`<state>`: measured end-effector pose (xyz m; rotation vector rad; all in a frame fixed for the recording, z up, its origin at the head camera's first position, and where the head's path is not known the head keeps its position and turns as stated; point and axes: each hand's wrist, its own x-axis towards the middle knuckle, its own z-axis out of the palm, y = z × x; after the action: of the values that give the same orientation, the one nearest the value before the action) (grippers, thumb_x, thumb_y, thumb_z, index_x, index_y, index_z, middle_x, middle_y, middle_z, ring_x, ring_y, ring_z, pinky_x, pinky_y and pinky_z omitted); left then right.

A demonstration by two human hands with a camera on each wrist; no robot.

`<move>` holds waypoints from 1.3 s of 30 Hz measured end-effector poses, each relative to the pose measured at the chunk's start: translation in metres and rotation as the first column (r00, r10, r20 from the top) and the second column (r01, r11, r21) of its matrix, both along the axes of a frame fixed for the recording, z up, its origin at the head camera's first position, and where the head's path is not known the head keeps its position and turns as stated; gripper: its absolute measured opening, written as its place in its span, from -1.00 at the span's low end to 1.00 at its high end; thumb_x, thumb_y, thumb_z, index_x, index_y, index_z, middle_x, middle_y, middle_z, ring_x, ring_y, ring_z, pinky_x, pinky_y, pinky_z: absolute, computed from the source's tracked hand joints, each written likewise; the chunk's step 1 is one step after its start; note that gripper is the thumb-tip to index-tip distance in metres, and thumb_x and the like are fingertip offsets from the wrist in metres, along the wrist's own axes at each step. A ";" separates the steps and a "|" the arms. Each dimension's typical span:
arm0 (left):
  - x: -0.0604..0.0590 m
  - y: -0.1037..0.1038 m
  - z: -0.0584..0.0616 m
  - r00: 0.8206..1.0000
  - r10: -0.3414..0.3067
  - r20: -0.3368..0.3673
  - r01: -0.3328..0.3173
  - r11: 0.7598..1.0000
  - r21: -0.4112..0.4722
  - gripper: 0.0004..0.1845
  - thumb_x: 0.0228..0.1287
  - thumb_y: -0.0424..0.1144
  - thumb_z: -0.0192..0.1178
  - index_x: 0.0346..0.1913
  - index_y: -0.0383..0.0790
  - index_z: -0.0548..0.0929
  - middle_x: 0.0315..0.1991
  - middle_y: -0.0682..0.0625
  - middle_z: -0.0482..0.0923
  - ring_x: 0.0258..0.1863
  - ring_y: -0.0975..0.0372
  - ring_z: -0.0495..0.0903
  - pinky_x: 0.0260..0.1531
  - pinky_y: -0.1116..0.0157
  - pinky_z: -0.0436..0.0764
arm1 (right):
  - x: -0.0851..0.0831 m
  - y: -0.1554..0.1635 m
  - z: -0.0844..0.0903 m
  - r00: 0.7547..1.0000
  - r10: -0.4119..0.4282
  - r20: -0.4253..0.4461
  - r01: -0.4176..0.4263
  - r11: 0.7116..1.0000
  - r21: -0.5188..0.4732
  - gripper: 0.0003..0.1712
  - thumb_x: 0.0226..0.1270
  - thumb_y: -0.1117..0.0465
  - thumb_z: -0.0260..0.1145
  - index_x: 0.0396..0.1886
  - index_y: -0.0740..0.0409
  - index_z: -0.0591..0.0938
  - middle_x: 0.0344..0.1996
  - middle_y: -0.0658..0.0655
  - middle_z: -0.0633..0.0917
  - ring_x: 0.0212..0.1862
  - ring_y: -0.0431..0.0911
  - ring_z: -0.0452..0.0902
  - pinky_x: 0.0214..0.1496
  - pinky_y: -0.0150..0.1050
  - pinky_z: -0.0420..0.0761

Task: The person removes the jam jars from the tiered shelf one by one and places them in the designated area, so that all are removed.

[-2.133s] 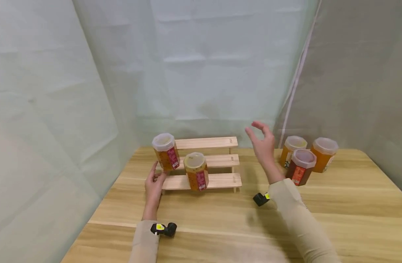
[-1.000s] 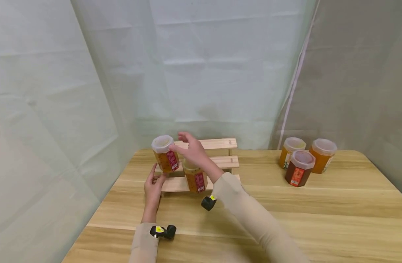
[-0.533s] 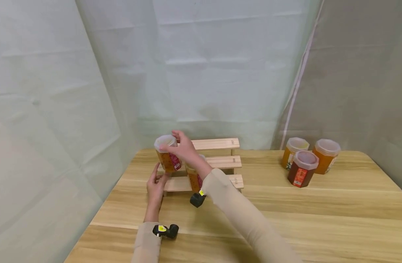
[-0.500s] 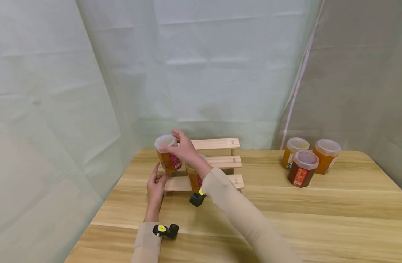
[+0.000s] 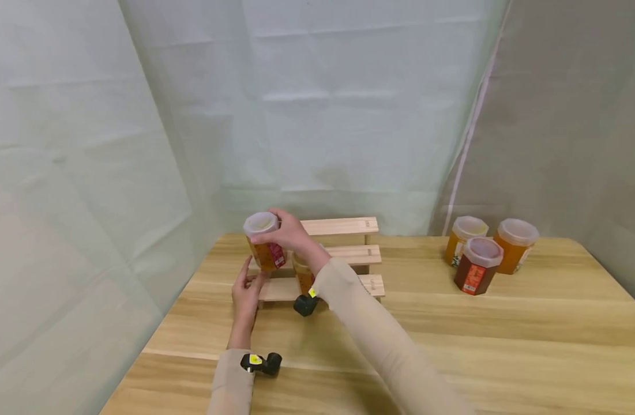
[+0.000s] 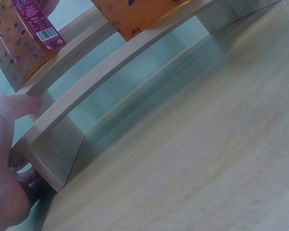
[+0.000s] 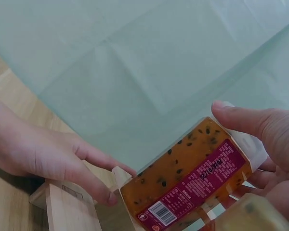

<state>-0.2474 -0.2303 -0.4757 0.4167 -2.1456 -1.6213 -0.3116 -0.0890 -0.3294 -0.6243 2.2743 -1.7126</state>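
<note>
At the left end of the three-step wooden rack [image 5: 343, 253], toward the far left corner of the tabletop [image 5: 504, 340], my right hand [image 5: 288, 233] grasps a jar of seeded orange preserve [image 5: 264, 249] round its white lid, fingers curled over the top; the jar stands on the middle step. My left hand [image 5: 246, 288] lies against the rack's left end, fingers straight and touching the wood, gripping nothing. A second orange jar [image 5: 303, 276] sits on the lowest step, partly hidden behind my right wrist. Near the far right corner of the tabletop stand three more jars [image 5: 483, 253], close together, well apart from the rack.
</note>
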 end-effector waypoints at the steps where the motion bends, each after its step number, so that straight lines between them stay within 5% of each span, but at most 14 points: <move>1: 0.000 -0.001 0.000 1.000 0.000 0.000 0.000 1.000 -0.001 -0.39 0.39 -0.04 0.16 0.46 0.09 0.30 -0.12 -0.13 0.55 -0.29 0.36 0.42 -0.34 0.47 0.43 | 0.000 -0.001 0.000 1.000 0.003 0.007 -0.003 1.000 -0.009 -0.05 0.06 0.07 0.55 0.44 0.10 0.32 0.26 0.17 0.53 0.26 0.05 0.46 0.31 -0.02 0.46; 15: 0.001 -0.004 -0.003 1.000 0.000 0.021 0.000 1.000 0.006 -0.39 0.40 -0.05 0.15 0.47 0.06 0.29 -0.10 -0.16 0.53 -0.32 0.33 0.39 -0.41 0.46 0.43 | 0.006 -0.002 -0.003 0.993 -0.116 0.002 0.116 0.993 -0.033 -0.15 -0.09 0.03 0.63 0.27 0.04 0.52 0.10 0.09 0.64 0.12 -0.02 0.55 0.14 -0.12 0.57; 27: 0.003 0.001 -0.009 1.000 0.022 -0.010 -0.022 0.999 0.037 -0.39 0.36 -0.07 0.21 0.44 0.07 0.35 -0.13 -0.17 0.56 -0.31 0.36 0.41 -0.36 0.45 0.43 | 0.009 0.004 -0.005 0.980 -0.190 -0.052 0.181 0.973 -0.143 -0.13 -0.04 -0.01 0.59 0.33 -0.06 0.47 0.12 0.10 0.63 0.12 -0.01 0.54 0.13 -0.09 0.58; 34: 0.003 0.008 -0.006 0.999 -0.014 -0.030 0.017 0.997 0.080 -0.37 0.35 -0.04 0.21 0.45 0.02 0.33 -0.08 -0.15 0.53 -0.29 0.41 0.45 -0.36 0.50 0.47 | 0.008 0.026 0.006 0.972 -0.217 0.093 0.236 0.890 -0.391 -0.18 0.03 0.06 0.55 0.34 -0.07 0.46 0.18 0.12 0.57 0.19 0.00 0.49 0.18 -0.08 0.55; 39: 0.002 0.008 -0.002 1.000 0.001 -0.019 0.001 0.997 0.075 -0.36 0.33 -0.06 0.24 0.45 0.03 0.34 -0.22 0.01 0.49 -0.32 0.41 0.45 -0.38 0.51 0.48 | 0.010 0.051 0.022 0.960 -0.262 0.097 0.276 0.829 -0.486 -0.23 0.08 0.10 0.52 0.33 -0.08 0.46 0.18 0.13 0.54 0.19 -0.01 0.47 0.26 -0.06 0.50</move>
<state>-0.2455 -0.2219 -0.4778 0.4225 -2.0755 -1.7033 -0.3020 -0.0376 -0.3071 -0.3684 1.9721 -2.4648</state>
